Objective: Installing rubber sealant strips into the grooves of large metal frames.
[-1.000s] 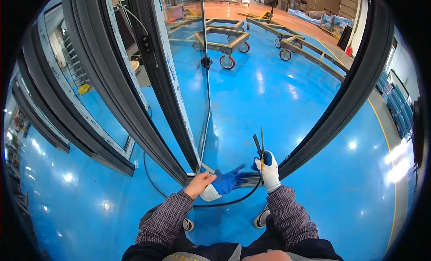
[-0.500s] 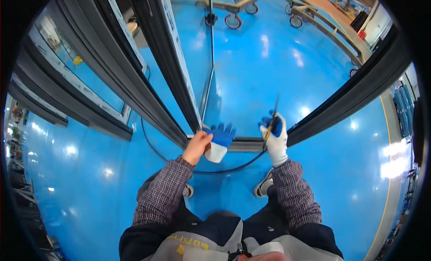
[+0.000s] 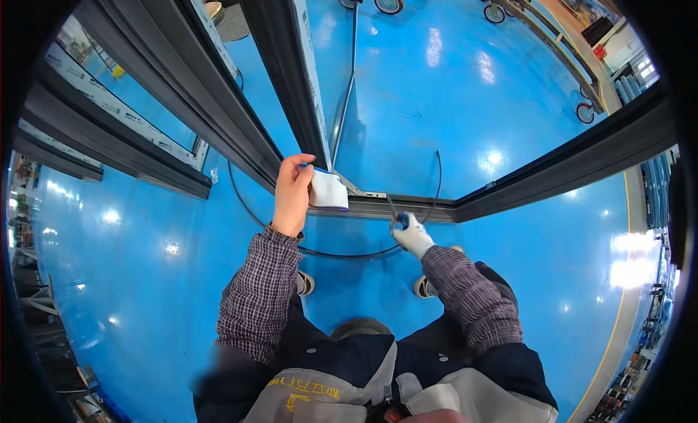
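Observation:
My left hand (image 3: 291, 198), bare, pinches a white glove with blue coating (image 3: 331, 190) in front of the foot of an upright dark sash (image 3: 280, 67). The right hand (image 3: 413, 235) wears a similar glove and is closed around a slim tool that looks like a screwdriver (image 3: 393, 205); its handle is mostly hidden in the fingers. The tool's thin shaft points up toward the bottom rail of a dark frame (image 3: 429, 209). A small metal fitting (image 3: 374, 195) lies on that rail, between the hands.
A thin black strip (image 3: 342, 256) loops over the blue floor in front of the rail, near my shoes. More dark frame profiles (image 3: 123, 150) stand at left. Wheeled trolleys (image 3: 552, 45) are at the far right, beyond the frame's right side (image 3: 574, 161).
My left hand has risen with the glove, which is now folded down beside the sash. My right hand has moved left and nearer with its tool. The view has shifted a little.

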Demonstrator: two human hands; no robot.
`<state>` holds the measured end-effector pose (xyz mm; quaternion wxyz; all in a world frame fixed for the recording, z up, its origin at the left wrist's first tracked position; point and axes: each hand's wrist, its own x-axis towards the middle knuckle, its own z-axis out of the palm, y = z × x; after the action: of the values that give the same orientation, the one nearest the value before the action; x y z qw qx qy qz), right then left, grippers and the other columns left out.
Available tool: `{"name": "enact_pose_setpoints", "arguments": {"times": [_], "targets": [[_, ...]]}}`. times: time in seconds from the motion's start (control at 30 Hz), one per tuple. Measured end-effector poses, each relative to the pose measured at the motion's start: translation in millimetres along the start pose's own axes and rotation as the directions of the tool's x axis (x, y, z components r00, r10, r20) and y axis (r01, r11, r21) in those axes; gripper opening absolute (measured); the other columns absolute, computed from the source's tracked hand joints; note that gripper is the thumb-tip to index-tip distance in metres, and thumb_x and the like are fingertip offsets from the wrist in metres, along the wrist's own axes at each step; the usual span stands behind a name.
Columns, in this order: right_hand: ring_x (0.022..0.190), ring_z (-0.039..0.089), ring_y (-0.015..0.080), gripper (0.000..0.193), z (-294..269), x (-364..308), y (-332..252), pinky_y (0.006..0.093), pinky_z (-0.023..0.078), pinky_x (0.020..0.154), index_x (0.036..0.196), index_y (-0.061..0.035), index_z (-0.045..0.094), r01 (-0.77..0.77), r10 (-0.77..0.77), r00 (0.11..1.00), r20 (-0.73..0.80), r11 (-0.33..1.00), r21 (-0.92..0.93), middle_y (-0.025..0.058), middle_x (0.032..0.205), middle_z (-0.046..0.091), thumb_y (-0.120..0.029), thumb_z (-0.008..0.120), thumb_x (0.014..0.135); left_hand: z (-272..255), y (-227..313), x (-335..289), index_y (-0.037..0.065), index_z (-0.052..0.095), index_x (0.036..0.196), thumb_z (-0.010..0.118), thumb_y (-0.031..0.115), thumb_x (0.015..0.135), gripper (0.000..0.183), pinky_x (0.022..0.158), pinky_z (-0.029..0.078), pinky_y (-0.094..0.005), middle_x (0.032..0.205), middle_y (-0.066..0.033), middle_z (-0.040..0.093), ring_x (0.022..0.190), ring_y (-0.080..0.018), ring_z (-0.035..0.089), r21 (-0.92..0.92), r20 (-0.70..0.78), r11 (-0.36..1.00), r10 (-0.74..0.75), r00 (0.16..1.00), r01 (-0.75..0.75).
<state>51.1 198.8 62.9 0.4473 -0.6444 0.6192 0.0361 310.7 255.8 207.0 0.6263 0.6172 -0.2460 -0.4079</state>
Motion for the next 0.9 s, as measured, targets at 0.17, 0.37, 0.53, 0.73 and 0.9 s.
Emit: {"name": "enact_pose_setpoints", "arguments": {"times": [0.17,0.37,0.53,0.73,0.9], "targets": [[0.088,0.063,0.0295,0.062,60.6,39.9,31.9,0.0362,0.05,0.076,0.133,-0.0037,0.038,-0.132,0.136,0.98,0.143,0.99,-0.038,0.0182,0.105,0.062,-0.029,0.06,0.081,-9.1,13.4,0.8,0.001,0.053,0.111,0.048,0.01,0.092,0.022,0.073,0.046,-0.0284,0.093,-0.0088,0.053,0.083,-0.0162,0.053,-0.139,0.078,0.984,-0.1,0.992,0.111],[0.095,0.061,0.0308,0.06,124.3,44.0,38.4,0.0368,0.049,0.08,0.135,-0.0046,0.037,-0.164,0.162,0.979,-0.122,0.986,-0.006,0.019,0.11,0.06,-0.027,0.059,0.084,-20.3,21.7,4.7,0.001,0.053,0.114,0.047,0.009,0.091,0.024,0.077,0.045,-0.0281,0.102,-0.0099,0.052,0.089,-0.0166,0.052,-0.207,0.031,0.975,-0.071,0.997,0.076],[0.103,0.059,0.0309,0.064,134.6,46.8,29.2,0.0382,0.048,0.085,0.14,-0.0055,0.032,-0.034,0.014,0.985,-0.174,0.993,-0.113,0.0203,0.118,0.056,-0.028,0.058,0.086,-24.7,21.7,5.4,0.001,0.053,0.114,0.047,0.009,0.091,0.024,0.078,0.045,-0.0272,0.104,-0.0098,0.051,0.089,-0.0165,0.052,-0.234,0.011,0.97,-0.069,0.998,0.07],[0.104,0.059,0.0296,0.064,122.3,76.7,-17.8,0.0375,0.049,0.086,0.142,-0.0075,0.031,0.047,-0.042,0.999,0.026,0.966,-0.255,0.0201,0.12,0.055,-0.03,0.056,0.087,-30.1,27.9,4.2,0.001,0.054,0.113,0.047,0.008,0.091,0.024,0.076,0.045,-0.0258,0.101,-0.009,0.05,0.089,-0.0159,0.052,-0.274,-0.044,0.961,-0.06,0.997,0.046],[0.103,0.06,0.0292,0.064,114.3,98.6,-31.4,0.037,0.049,0.085,0.141,-0.0077,0.032,0.064,-0.036,0.996,0.087,0.933,-0.353,0.0198,0.12,0.056,-0.032,0.055,0.087,-28.6,26.6,3.8,0.001,0.054,0.112,0.047,0.008,0.091,0.024,0.074,0.045,-0.0246,0.099,-0.0081,0.05,0.088,-0.0147,0.052,-0.261,-0.068,0.965,-0.051,0.996,0.031]]}}
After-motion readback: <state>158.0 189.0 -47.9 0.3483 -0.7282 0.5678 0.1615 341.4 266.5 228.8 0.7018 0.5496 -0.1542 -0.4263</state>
